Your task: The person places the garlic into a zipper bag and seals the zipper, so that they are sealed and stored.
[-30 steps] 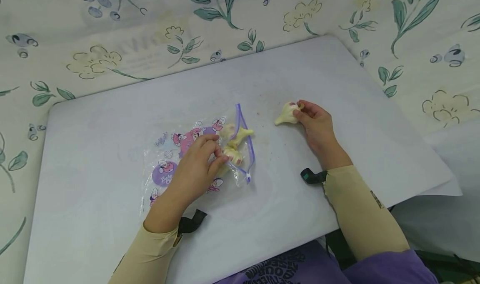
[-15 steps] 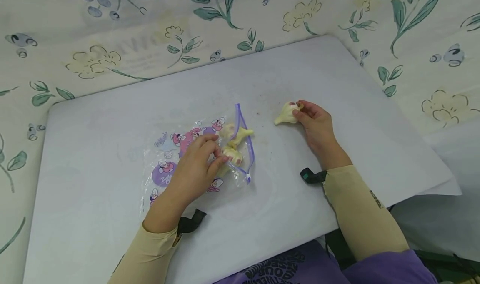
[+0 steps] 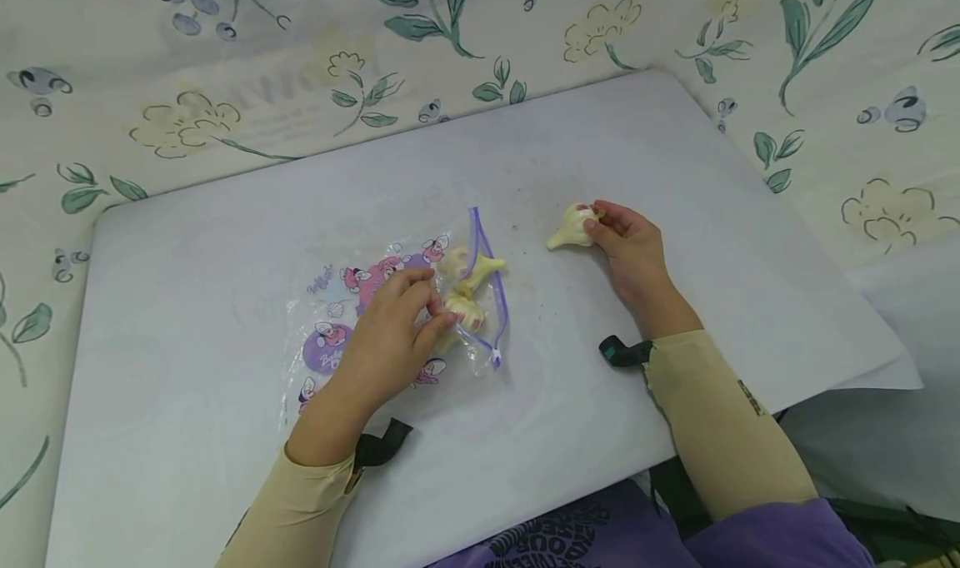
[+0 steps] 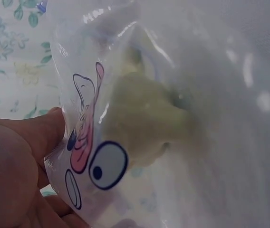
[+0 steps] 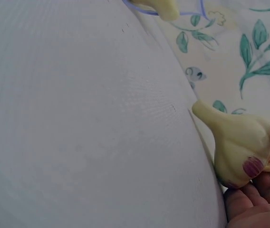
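Head view: my left hand [image 3: 388, 335] pinches a clear plastic bag [image 3: 327, 349], presumably steadying it; my right hand [image 3: 636, 256], a cream bulbous garlic [image 3: 572, 225].

Soft, diffuse light is falling fairly evenly over the desk [image 3: 585, 385] around the plastic bag [image 3: 371, 285], and only faint shadows are lying beside it. Small glints are showing on the bag's clear film. In the left wrist view, hard white glare is streaking the bag's upper part and spotting its right side. The garlic [image 4: 139, 118] inside the bag is looking hazy, while the printed figure [image 4: 85, 142] on its front is reading crisper. Beside the bag, the fingers [image 4: 52, 128] are looking dim; behind it, the cloth [image 4: 11, 71] is blurring softly. The right wrist view is looking greyer, but the garlic bulb [image 5: 244, 142] apart from the bag is appearing fairly sharp.
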The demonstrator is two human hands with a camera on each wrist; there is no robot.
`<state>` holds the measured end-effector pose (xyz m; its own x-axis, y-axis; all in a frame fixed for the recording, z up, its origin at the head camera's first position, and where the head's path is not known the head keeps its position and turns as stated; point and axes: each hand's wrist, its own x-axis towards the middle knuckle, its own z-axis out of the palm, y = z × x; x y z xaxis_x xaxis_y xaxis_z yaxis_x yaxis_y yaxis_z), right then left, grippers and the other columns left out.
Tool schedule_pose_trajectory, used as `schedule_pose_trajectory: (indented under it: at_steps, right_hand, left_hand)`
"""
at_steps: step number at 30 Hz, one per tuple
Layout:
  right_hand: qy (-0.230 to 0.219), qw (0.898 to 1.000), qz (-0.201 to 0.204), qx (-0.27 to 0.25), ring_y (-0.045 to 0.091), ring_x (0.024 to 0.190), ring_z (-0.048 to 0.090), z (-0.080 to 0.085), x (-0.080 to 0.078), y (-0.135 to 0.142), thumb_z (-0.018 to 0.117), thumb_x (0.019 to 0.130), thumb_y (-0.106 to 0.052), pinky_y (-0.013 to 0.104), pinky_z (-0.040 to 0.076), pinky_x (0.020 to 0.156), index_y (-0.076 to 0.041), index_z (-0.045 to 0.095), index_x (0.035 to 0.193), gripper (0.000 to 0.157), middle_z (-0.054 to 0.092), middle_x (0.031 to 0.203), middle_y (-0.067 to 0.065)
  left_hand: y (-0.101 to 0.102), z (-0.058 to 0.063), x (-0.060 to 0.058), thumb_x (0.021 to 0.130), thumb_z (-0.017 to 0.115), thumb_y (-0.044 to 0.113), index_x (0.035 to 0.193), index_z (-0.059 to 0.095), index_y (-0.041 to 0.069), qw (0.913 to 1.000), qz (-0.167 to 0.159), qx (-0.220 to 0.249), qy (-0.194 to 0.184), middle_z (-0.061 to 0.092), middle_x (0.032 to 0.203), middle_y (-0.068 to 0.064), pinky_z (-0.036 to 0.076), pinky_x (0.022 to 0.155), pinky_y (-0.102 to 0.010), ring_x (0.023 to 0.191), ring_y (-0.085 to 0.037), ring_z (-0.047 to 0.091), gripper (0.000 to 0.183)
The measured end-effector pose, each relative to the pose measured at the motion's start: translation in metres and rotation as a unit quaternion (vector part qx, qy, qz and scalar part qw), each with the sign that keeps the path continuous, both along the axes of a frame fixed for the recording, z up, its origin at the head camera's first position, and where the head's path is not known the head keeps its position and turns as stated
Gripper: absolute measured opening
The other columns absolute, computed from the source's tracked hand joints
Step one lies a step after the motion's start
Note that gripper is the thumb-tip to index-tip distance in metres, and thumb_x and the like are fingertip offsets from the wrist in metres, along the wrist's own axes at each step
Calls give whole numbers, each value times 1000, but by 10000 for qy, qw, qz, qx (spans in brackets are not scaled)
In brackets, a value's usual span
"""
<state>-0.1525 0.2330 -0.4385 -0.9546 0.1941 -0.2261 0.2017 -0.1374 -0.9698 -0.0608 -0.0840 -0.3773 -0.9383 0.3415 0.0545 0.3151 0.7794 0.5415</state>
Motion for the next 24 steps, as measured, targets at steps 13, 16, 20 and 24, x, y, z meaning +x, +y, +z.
schedule_pose_trajectory:
  at_steps: [13, 16, 20, 24]
  right_hand:
    - [42, 10000, -11, -69, 18, 123, 57, 0, 0, 0, 70, 94, -7, 20, 50, 98, -4, 58, 137, 44, 58, 139, 13]
    - [34, 10000, -33, -60, 17, 123, 58, 0, 1, 0, 69, 94, -7, 20, 50, 98, -4, 58, 136, 43, 59, 137, 12]
    - [73, 9997, -87, -218, 16, 118, 59, 0, 0, 0, 69, 94, -5, 18, 51, 95, -1, 58, 136, 43, 61, 131, 11]
    - [114, 9979, -226, -597, 15, 110, 60, 0, 0, 0, 69, 93, 0, 18, 53, 90, 2, 58, 134, 43, 64, 119, 7]
  left_hand:
    - [1, -1, 0, 95, 71, 29, 89, 55, 16, 9999, 34, -32, -154, 49, 148, -12, 45, 105, -56, 133, -38, 50, 21]
    - [1, -1, 0, 95, 71, 29, 89, 55, 16, 9999, 35, -29, -140, 49, 148, -12, 45, 105, -55, 133, -38, 50, 21]
    - [1, -1, 0, 95, 70, 30, 89, 55, 15, 9999, 26, -46, -112, 49, 148, -12, 45, 105, -55, 133, -38, 50, 22]
    - [1, -1, 0, 95, 70, 30, 89, 55, 15, 9999, 44, -60, -114, 49, 148, -12, 44, 105, -56, 133, -38, 50, 22]
